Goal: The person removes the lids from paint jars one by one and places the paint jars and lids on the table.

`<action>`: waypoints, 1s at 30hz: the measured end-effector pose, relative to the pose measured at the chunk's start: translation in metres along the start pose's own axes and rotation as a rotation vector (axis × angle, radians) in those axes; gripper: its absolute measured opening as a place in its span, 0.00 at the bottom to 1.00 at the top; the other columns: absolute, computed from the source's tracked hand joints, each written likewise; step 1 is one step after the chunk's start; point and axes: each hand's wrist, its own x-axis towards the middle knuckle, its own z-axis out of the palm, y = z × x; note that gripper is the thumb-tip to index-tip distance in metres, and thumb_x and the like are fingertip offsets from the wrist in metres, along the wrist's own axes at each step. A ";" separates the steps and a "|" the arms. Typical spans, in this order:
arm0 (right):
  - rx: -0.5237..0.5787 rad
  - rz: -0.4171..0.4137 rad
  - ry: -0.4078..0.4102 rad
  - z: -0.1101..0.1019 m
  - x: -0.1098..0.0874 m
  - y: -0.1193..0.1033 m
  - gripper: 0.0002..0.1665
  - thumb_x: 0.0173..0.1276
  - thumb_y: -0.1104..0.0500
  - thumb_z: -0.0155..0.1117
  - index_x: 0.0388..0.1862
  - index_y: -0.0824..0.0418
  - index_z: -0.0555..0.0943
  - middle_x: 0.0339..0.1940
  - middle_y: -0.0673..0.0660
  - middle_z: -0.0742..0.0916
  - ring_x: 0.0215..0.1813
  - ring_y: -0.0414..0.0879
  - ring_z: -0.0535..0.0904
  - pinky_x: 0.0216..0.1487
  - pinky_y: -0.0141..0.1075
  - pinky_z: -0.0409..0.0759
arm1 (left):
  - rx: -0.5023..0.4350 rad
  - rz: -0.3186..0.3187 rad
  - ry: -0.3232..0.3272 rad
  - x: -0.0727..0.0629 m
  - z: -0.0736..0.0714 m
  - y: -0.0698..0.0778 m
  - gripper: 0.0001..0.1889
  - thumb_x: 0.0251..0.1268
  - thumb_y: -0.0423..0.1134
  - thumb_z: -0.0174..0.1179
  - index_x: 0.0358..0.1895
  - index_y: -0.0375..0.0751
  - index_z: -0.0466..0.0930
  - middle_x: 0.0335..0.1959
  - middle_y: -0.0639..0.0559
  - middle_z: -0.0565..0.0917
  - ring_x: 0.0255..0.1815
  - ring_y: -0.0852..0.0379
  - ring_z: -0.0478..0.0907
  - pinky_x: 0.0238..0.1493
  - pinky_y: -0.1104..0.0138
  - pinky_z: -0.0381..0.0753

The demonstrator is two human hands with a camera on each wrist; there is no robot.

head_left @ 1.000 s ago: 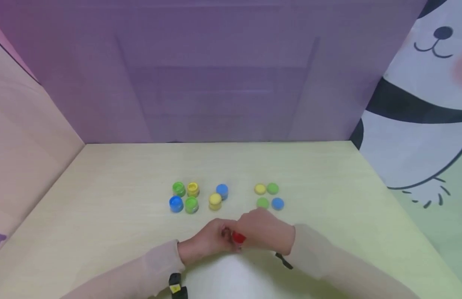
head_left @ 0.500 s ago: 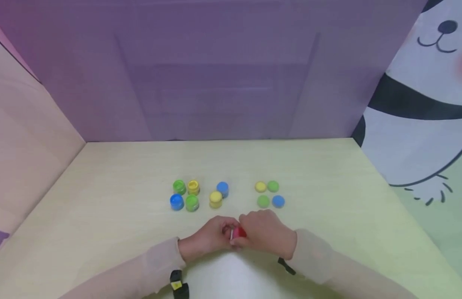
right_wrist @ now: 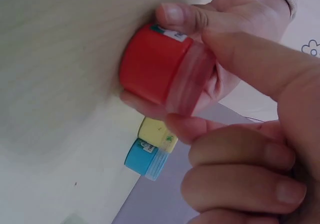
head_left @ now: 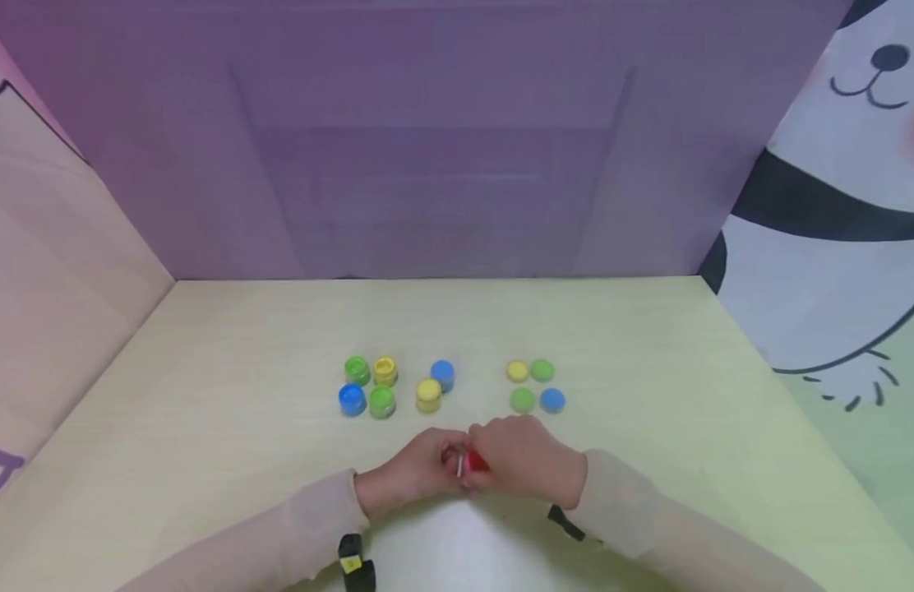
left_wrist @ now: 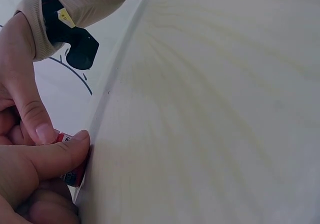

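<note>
Both hands meet at the table's near middle around a small red paint jar [right_wrist: 152,64]. My left hand [head_left: 416,467] grips the jar's red body, thumb on its label in the right wrist view. Curled fingers of my right hand [head_left: 529,460] pinch the translucent lid [right_wrist: 190,79] at the other end. The jar lies tilted on its side; the lid looks in place on it. In the head view the fingers hide most of the jar. Beyond the hands stand a yellow jar [head_left: 428,395] and a blue jar [head_left: 442,376], both with lids on.
To the left stand open jars: green [head_left: 357,370], yellow [head_left: 385,370], blue [head_left: 352,400] and another green one [head_left: 381,402]. Loose lids lie at right: yellow [head_left: 517,371], green [head_left: 542,370], a second green [head_left: 522,400] and blue [head_left: 552,400]. A purple panel [head_left: 442,189] borders the table's back.
My right hand has turned slightly and shifted a little right, so more of the red jar shows between the hands. Both hands keep their hold; the other jars and lids stay put.
</note>
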 end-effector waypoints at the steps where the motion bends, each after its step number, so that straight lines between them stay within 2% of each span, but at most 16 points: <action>1: 0.004 -0.006 -0.006 -0.001 0.000 0.001 0.17 0.58 0.47 0.68 0.26 0.57 0.74 0.16 0.46 0.72 0.19 0.37 0.66 0.20 0.27 0.66 | 0.009 0.003 0.000 0.000 0.000 0.000 0.17 0.50 0.32 0.70 0.46 0.46 0.82 0.20 0.55 0.71 0.23 0.59 0.66 0.23 0.73 0.64; 5: 0.029 -0.005 -0.035 -0.005 0.001 0.002 0.17 0.56 0.48 0.70 0.28 0.56 0.74 0.16 0.45 0.72 0.19 0.37 0.66 0.21 0.27 0.66 | 0.018 0.013 0.001 0.000 -0.002 0.001 0.17 0.50 0.33 0.70 0.46 0.45 0.82 0.19 0.55 0.71 0.23 0.59 0.66 0.23 0.73 0.63; 9: 0.053 0.008 -0.058 -0.008 0.001 0.002 0.15 0.55 0.50 0.71 0.29 0.56 0.75 0.17 0.45 0.74 0.20 0.37 0.66 0.23 0.27 0.67 | -0.014 0.021 -0.016 0.000 -0.002 0.001 0.18 0.50 0.34 0.70 0.48 0.47 0.82 0.21 0.54 0.73 0.23 0.59 0.66 0.24 0.72 0.64; 14: 0.081 -0.024 -0.082 -0.010 0.003 0.003 0.13 0.54 0.54 0.72 0.36 0.55 0.79 0.21 0.45 0.79 0.22 0.35 0.70 0.27 0.26 0.70 | -0.031 0.026 -0.021 0.000 -0.003 -0.001 0.23 0.49 0.34 0.71 0.53 0.49 0.80 0.26 0.54 0.77 0.27 0.59 0.67 0.27 0.72 0.65; 17: 0.080 -0.052 -0.097 -0.011 0.004 0.004 0.15 0.55 0.57 0.72 0.40 0.54 0.80 0.21 0.45 0.80 0.22 0.34 0.70 0.28 0.25 0.70 | -0.047 0.024 -0.023 -0.001 -0.003 -0.001 0.25 0.48 0.33 0.71 0.53 0.49 0.80 0.32 0.54 0.81 0.31 0.58 0.70 0.32 0.71 0.69; 21: 0.054 -0.064 -0.116 -0.011 0.002 0.006 0.17 0.58 0.58 0.69 0.48 0.53 0.80 0.16 0.44 0.76 0.18 0.35 0.67 0.25 0.25 0.68 | -0.086 -0.006 -0.035 -0.002 -0.002 -0.003 0.25 0.49 0.33 0.70 0.54 0.49 0.79 0.40 0.57 0.83 0.37 0.58 0.73 0.41 0.67 0.71; 24: 0.017 -0.092 -0.111 -0.011 -0.001 0.008 0.18 0.60 0.58 0.67 0.50 0.52 0.81 0.13 0.44 0.72 0.17 0.36 0.63 0.23 0.25 0.65 | -0.086 -0.026 -0.035 -0.002 -0.001 -0.004 0.23 0.49 0.33 0.70 0.52 0.49 0.80 0.36 0.56 0.82 0.35 0.58 0.72 0.37 0.68 0.69; 27: -0.018 -0.130 -0.095 -0.011 -0.003 0.010 0.16 0.59 0.58 0.67 0.48 0.51 0.82 0.13 0.43 0.73 0.16 0.36 0.63 0.23 0.25 0.64 | -0.061 -0.018 -0.033 -0.001 -0.001 -0.004 0.20 0.49 0.34 0.71 0.48 0.49 0.81 0.31 0.54 0.80 0.31 0.58 0.69 0.32 0.68 0.67; 30: -0.040 -0.142 -0.091 -0.012 -0.004 0.012 0.14 0.59 0.58 0.67 0.45 0.51 0.82 0.13 0.44 0.74 0.17 0.36 0.63 0.23 0.25 0.64 | -0.037 0.004 -0.030 0.000 -0.001 -0.002 0.17 0.49 0.34 0.71 0.45 0.48 0.81 0.30 0.54 0.79 0.31 0.57 0.69 0.32 0.68 0.68</action>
